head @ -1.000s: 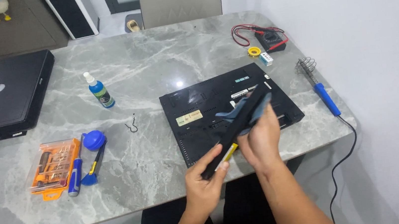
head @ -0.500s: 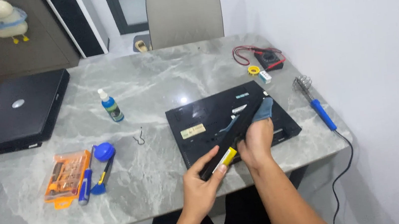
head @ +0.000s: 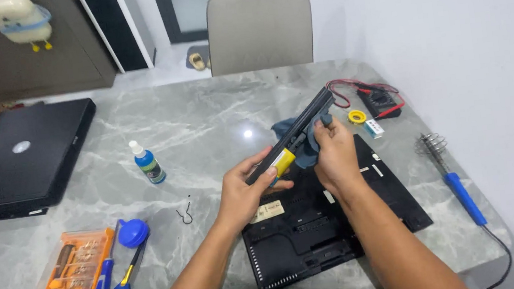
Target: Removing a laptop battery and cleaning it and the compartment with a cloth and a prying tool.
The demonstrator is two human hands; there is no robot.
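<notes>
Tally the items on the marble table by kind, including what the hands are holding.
Laptops: 2
Battery bar: 1
Cloth: 1
Bottle: 1
Screwdriver kit: 1
Multimeter: 1
Soldering iron: 1
Tape roll: 1
Total: 9

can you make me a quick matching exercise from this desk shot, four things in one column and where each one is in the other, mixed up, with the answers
Things
1. long black battery pack
2. blue-capped bottle
3. orange screwdriver kit
4. blue-handled soldering iron

Places
A. near the table's right edge
B. near the table's front left edge
C. held in both hands above the upturned laptop
D. standing between the two laptops

Pairs: 1-C, 2-D, 3-B, 4-A
</notes>
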